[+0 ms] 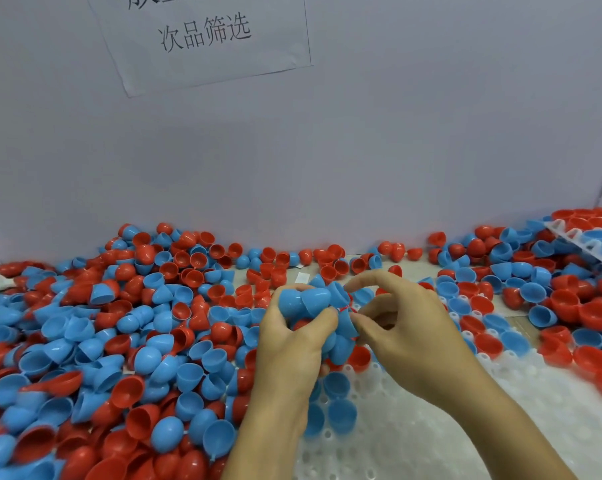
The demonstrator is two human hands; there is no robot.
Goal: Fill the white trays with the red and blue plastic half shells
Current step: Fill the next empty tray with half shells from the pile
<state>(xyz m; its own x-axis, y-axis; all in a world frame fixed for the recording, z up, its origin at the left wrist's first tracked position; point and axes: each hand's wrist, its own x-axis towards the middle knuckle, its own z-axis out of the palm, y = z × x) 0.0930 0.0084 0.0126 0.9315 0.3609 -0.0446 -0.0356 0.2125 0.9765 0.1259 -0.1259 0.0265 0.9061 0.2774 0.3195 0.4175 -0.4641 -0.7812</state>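
My left hand (pixel 289 344) grips a bunch of blue half shells (pixel 310 301) above the near white tray (pixel 413 434). My right hand (pixel 407 327) pinches one blue shell (pixel 347 323) at the edge of that bunch, thumb and finger curled on it. A few blue shells (pixel 341 412) and red shells (pixel 488 344) sit in the tray's sockets. A large loose heap of red and blue half shells (pixel 112 341) covers the table to the left and along the back.
A second white tray (pixel 569 237), filled with red and blue shells, lies tilted at the far right. A grey partition wall (pixel 361 150) with a paper sign (pixel 206 39) stands right behind the heap. More loose shells (pixel 587 306) lie on the right.
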